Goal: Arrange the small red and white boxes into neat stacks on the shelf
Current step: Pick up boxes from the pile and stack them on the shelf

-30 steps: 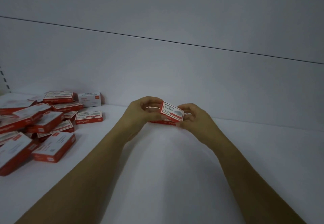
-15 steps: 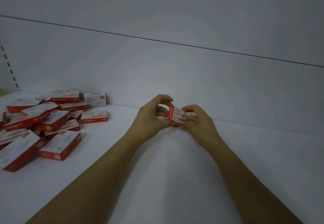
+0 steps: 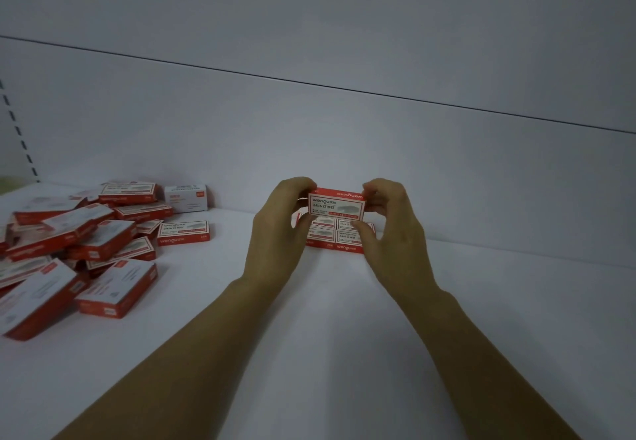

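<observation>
In the head view, at the centre of the frame, the left hand [image 3: 278, 229] and right hand [image 3: 392, 233] each pinch one end of a red and white box [image 3: 336, 206], its printed face toward the camera. Half a second ago it was tilted edge-on between the fingers; now it is level and squared over the started stack [image 3: 339, 237] on the shelf [image 3: 309, 319], seemingly ready to set down. The loose pile [image 3: 86, 243] waits at the left.

Held box [image 3: 336, 206]: I am holding it between my left hand [image 3: 278, 233] and right hand [image 3: 392, 236], over the flat boxes [image 3: 346, 239].
Loose pile [image 3: 79, 243]: lying leftward on the shelf [image 3: 327, 305].
</observation>
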